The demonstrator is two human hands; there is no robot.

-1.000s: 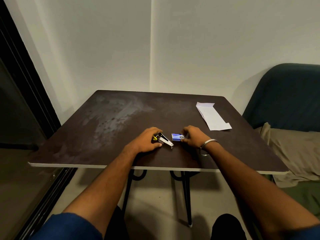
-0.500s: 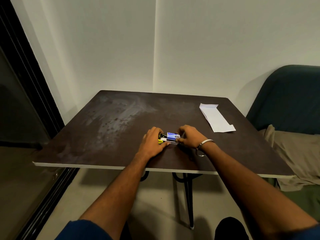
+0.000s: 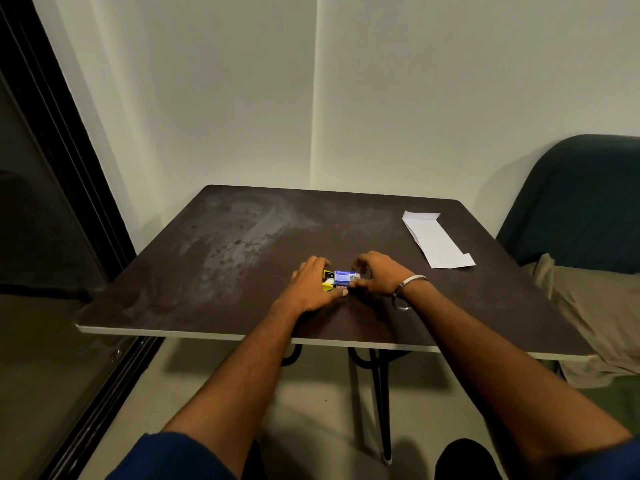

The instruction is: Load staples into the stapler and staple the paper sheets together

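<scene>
A small yellow and black stapler [image 3: 327,281] lies on the dark table [image 3: 242,258] near its front edge, mostly covered by my left hand [image 3: 311,287], which grips it. Right beside it my right hand [image 3: 379,275] pinches a small blue staple box [image 3: 346,277], which sits against and partly over the stapler. The two hands almost touch. White folded paper sheets [image 3: 437,242] lie flat at the table's far right, well away from both hands.
A dark green chair [image 3: 581,202] with a beige cloth [image 3: 599,306] stands to the right of the table. A black door frame [image 3: 69,161] runs down the left. White walls meet in a corner behind the table. My right wrist wears a metal bangle [image 3: 408,289].
My right hand has brought the blue staple box leftward from beside the stapler to right against it. My left hand closed further over the stapler. The camera shifted slightly.
</scene>
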